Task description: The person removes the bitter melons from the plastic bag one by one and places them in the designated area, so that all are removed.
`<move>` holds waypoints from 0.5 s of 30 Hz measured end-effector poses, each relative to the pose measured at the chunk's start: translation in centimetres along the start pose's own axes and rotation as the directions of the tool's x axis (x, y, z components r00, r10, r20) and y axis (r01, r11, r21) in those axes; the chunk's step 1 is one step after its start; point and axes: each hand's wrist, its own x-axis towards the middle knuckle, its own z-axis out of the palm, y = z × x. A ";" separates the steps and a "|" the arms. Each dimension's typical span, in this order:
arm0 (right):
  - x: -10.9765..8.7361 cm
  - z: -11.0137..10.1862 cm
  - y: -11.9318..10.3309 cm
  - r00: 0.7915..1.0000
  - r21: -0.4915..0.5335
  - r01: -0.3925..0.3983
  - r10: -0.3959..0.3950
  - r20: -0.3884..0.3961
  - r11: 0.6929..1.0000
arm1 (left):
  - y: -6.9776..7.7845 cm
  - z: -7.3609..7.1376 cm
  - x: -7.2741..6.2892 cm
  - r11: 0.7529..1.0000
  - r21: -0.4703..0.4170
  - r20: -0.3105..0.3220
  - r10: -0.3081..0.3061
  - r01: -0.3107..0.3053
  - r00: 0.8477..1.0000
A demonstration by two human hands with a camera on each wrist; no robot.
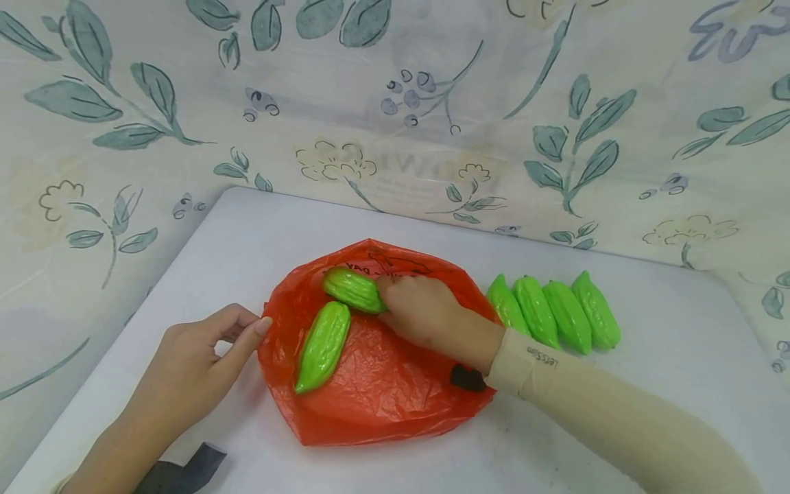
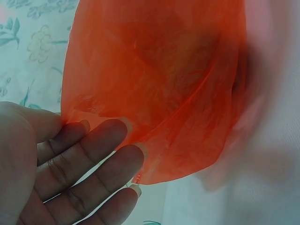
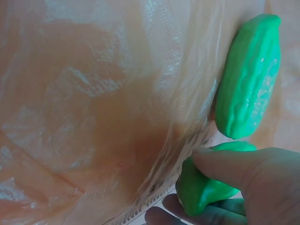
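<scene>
A red plastic bag (image 1: pixel 376 405) lies with its mouth spread wide on the white table. My left hand (image 1: pixel 191 367) pinches the bag's left rim between thumb and index finger; in the left wrist view its other fingers (image 2: pixel 89 150) lie against the thin plastic. Inside the bag, my right hand (image 1: pixel 426 312) grips one end of a glossy green bitter gourd (image 1: pixel 350 288). The right wrist view shows the thumb (image 3: pixel 225 164) over this gourd and fingers under it. A second bitter gourd (image 1: pixel 324 346) lies in the bag, close below the held one.
Several more bitter gourds (image 1: pixel 568 319) stand side by side in a row to the right of the bag. A dark strap-like object (image 1: pixel 197 470) is near my left forearm. Floral cloth (image 1: pixel 432 158) hangs behind the white table (image 1: pixel 259 226).
</scene>
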 end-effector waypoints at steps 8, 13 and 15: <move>-0.6 -0.2 0.0 1.000 0.003 0.005 -0.004 -0.022 1.000 | 0.0 0.0 0.0 1.000 -0.003 0.006 -0.010 0.010 1.000; -1.3 -0.5 0.0 0.999 0.008 0.017 -0.017 -0.038 1.000 | 0.0 -0.1 0.1 1.000 0.001 -0.006 0.003 -0.003 1.000; -1.7 -0.5 0.0 0.999 0.016 0.022 -0.022 -0.042 1.000 | 0.0 0.0 0.1 1.000 0.001 -0.010 0.008 -0.008 1.000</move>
